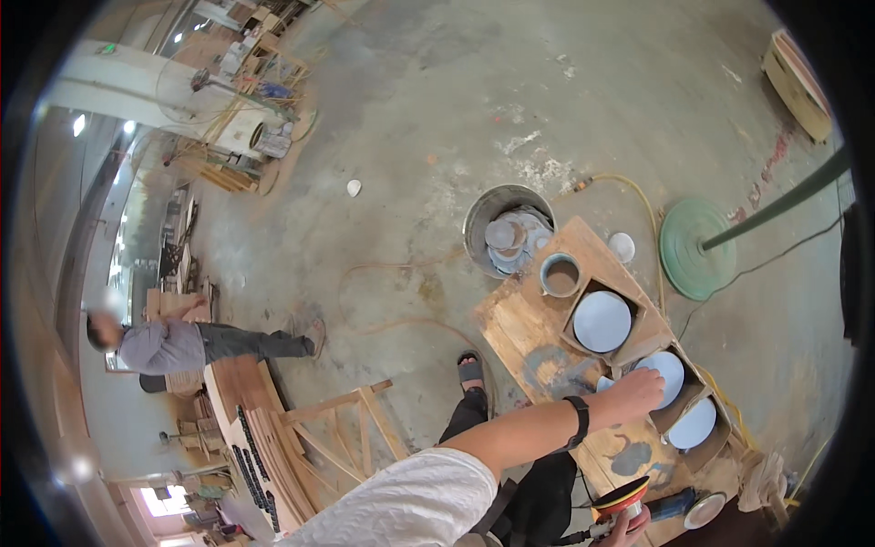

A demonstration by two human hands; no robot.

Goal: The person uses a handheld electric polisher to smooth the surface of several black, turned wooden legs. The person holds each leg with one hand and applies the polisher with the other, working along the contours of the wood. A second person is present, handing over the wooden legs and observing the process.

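My left hand point(638, 394), a dark band on its wrist, reaches over an open box with its fingers curled at a light blue sanding disc point(665, 372). The fingertips are partly hidden, but they seem to pinch the disc. A bit of another blue piece point(604, 384) shows beside the wrist. Low in the view, my right hand point(627, 529) grips a red sander point(635, 518), whose round pad, edged in yellow, is turned upward. More blue discs fill the neighbouring boxes, one disc stack point(602, 321) farther away and another point(693, 423) nearer.
A wooden bench point(510, 324) carries the boxes, a roll of tape point(559, 273) and a second sander point(702, 509). Beyond stands a metal bucket point(474, 228) of used discs. A green stand base point(697, 251), hoses and a cable lie right. Another person point(173, 345) stands left near stacked boards point(264, 456).
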